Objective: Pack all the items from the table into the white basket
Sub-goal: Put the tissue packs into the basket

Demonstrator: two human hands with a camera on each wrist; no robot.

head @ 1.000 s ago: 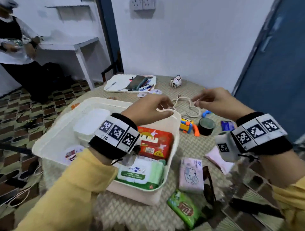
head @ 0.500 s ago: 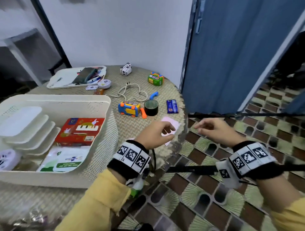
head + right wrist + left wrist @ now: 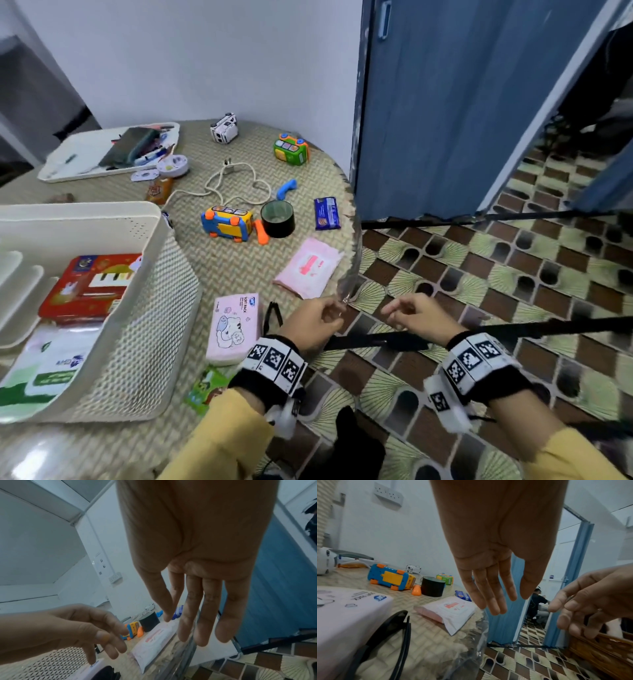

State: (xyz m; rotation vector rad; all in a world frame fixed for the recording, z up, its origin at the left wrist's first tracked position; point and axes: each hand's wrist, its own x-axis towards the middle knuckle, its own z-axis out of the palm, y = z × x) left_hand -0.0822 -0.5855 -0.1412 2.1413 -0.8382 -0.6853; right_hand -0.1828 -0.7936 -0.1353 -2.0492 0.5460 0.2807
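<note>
Relaxed left hand (image 3: 317, 322), soft pink tissue pack (image 3: 234, 329), perforated white basket (image 3: 144, 308)

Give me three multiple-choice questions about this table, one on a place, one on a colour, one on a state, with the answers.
1. Where is the black tape roll? A on the floor; B beside the blue toy car; C in the basket.
2. What colour is the wipes pack nearest that roll? A pink; B green; C black.
3. What is the right hand doing? A gripping the roll; B holding nothing; C lifting the basket.
B: the roll stands just right of the car. A: its wrapper is pink. B: its fingers are straight and empty.
</note>
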